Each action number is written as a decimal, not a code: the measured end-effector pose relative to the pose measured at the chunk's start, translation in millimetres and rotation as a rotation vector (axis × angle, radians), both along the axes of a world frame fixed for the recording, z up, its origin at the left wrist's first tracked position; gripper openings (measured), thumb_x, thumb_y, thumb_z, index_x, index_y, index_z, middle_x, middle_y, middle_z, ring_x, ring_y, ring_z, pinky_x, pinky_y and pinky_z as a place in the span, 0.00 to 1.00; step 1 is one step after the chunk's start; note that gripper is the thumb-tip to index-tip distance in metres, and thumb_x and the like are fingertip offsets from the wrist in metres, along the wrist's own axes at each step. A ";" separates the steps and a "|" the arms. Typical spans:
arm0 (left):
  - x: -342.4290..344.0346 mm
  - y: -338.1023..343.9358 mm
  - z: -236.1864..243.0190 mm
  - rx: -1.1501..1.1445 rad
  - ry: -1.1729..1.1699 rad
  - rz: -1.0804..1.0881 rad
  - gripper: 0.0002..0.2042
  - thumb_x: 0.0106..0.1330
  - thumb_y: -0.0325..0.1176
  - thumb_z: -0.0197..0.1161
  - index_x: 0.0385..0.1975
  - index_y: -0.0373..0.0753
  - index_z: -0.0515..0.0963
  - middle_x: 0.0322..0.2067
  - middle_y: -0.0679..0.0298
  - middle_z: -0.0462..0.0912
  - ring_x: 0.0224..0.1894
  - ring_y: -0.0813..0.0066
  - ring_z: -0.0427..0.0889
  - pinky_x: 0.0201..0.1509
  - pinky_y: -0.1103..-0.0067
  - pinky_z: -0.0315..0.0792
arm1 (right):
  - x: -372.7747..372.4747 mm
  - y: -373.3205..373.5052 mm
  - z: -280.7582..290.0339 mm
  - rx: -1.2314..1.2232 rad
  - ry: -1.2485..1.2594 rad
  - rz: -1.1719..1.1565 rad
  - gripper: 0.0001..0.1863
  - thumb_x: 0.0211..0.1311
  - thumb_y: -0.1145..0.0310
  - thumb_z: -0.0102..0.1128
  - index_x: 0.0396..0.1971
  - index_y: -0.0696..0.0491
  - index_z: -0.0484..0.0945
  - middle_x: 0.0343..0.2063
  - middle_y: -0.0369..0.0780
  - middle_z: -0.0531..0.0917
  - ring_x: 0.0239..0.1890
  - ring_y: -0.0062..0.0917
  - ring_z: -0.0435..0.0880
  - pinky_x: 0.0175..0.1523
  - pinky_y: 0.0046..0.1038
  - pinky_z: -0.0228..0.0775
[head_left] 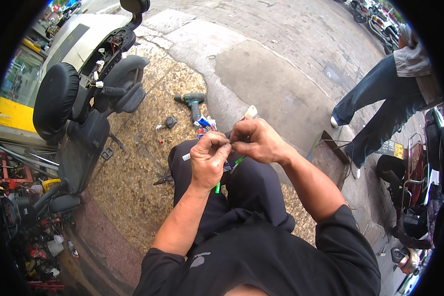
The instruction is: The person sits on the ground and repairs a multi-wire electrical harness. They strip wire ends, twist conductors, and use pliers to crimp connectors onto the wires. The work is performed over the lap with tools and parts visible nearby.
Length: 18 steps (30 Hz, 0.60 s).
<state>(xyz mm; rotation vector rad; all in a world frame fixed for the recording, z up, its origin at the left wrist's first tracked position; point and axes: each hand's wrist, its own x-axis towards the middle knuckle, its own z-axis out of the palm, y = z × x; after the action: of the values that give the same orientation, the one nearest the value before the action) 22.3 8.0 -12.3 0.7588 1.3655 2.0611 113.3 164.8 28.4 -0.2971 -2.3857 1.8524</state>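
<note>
Above my lap, my left hand (209, 160) and my right hand (256, 140) meet with thumbs and fingertips pinched together. They hold thin wires; the exact spot between the fingertips is too small to make out. A white plug connector (251, 112) on wires sticks up beyond my right hand. Just past my knuckles is a bunch of blue, white and red connectors (204, 122). A small white piece (186, 157) pokes out left of my left hand. Bright green pieces (218, 187) hang below, between my knees.
A cordless drill (192, 101) lies on the ground ahead, near a small black round part (170, 121). At left stands a partly dismantled scooter (86, 133) with loose connectors. A person in jeans (380, 98) stands at right, by a metal tray (328, 158) and a parked scooter (414, 182).
</note>
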 end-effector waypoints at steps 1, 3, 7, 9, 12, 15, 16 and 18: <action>0.3 -0.2 -0.1 0.001 0.011 0.000 0.06 0.66 0.15 0.59 0.33 0.35 0.77 0.32 0.68 0.80 0.33 0.84 0.79 0.38 0.84 0.74 | -0.3 0.5 0.7 0.008 -0.026 0.000 0.02 0.55 0.78 0.63 0.28 0.59 0.80 0.22 0.34 0.79 0.28 0.15 0.75 0.35 0.24 0.69; 0.6 -0.7 -0.7 0.014 0.014 -0.010 0.06 0.66 0.15 0.59 0.34 0.35 0.77 0.35 0.68 0.80 0.34 0.83 0.80 0.41 0.83 0.75 | -1.3 1.0 0.7 -0.022 -0.068 -0.001 0.02 0.57 0.77 0.62 0.28 0.60 0.79 0.22 0.33 0.79 0.28 0.13 0.74 0.35 0.23 0.68; -3.7 -1.3 -2.6 -0.035 -0.073 -0.049 0.05 0.66 0.16 0.59 0.36 0.35 0.77 0.33 0.67 0.81 0.33 0.83 0.81 0.40 0.83 0.76 | -1.3 -0.1 -3.1 -0.061 -0.064 -0.005 0.03 0.59 0.76 0.62 0.29 0.59 0.79 0.23 0.32 0.80 0.29 0.13 0.75 0.35 0.22 0.68; -6.3 -1.1 -3.4 -0.031 -0.149 -0.068 0.05 0.66 0.16 0.59 0.36 0.35 0.78 0.33 0.67 0.81 0.33 0.83 0.81 0.40 0.83 0.77 | -0.7 -0.3 -5.0 -0.047 -0.038 0.002 0.03 0.60 0.75 0.62 0.30 0.59 0.79 0.24 0.32 0.80 0.30 0.13 0.75 0.35 0.22 0.68; -5.9 -0.6 -4.1 -0.040 -0.166 -0.056 0.05 0.66 0.16 0.61 0.35 0.35 0.77 0.30 0.67 0.81 0.31 0.82 0.81 0.37 0.84 0.76 | -0.3 0.7 -6.1 -0.053 -0.027 0.011 0.04 0.62 0.75 0.62 0.30 0.59 0.79 0.25 0.32 0.80 0.31 0.13 0.75 0.36 0.22 0.69; -2.1 0.6 -4.6 -0.055 -0.137 -0.011 0.05 0.66 0.16 0.61 0.35 0.35 0.77 0.30 0.67 0.82 0.31 0.82 0.81 0.37 0.84 0.76 | -0.7 2.0 -5.0 -0.052 -0.041 -0.002 0.04 0.63 0.75 0.61 0.31 0.59 0.79 0.25 0.33 0.80 0.31 0.13 0.76 0.37 0.22 0.69; -1.5 1.0 -4.8 -0.046 -0.128 -0.008 0.05 0.66 0.16 0.61 0.35 0.35 0.77 0.30 0.67 0.82 0.30 0.82 0.81 0.36 0.84 0.76 | -1.1 2.0 -4.5 -0.061 -0.049 -0.004 0.04 0.63 0.74 0.61 0.31 0.59 0.79 0.25 0.33 0.80 0.31 0.13 0.76 0.37 0.23 0.69; -0.8 1.5 -5.4 -0.036 -0.118 0.003 0.05 0.66 0.16 0.61 0.35 0.35 0.77 0.30 0.67 0.82 0.30 0.82 0.81 0.36 0.84 0.76 | -1.9 1.8 -3.2 -0.046 -0.070 -0.008 0.04 0.63 0.75 0.60 0.31 0.60 0.79 0.25 0.33 0.80 0.31 0.13 0.75 0.37 0.23 0.69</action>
<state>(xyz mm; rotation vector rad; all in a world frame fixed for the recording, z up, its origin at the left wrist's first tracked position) 21.5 9.4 -17.7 0.6096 1.3353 2.0441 111.3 166.5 25.2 -0.3821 -2.3854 1.9263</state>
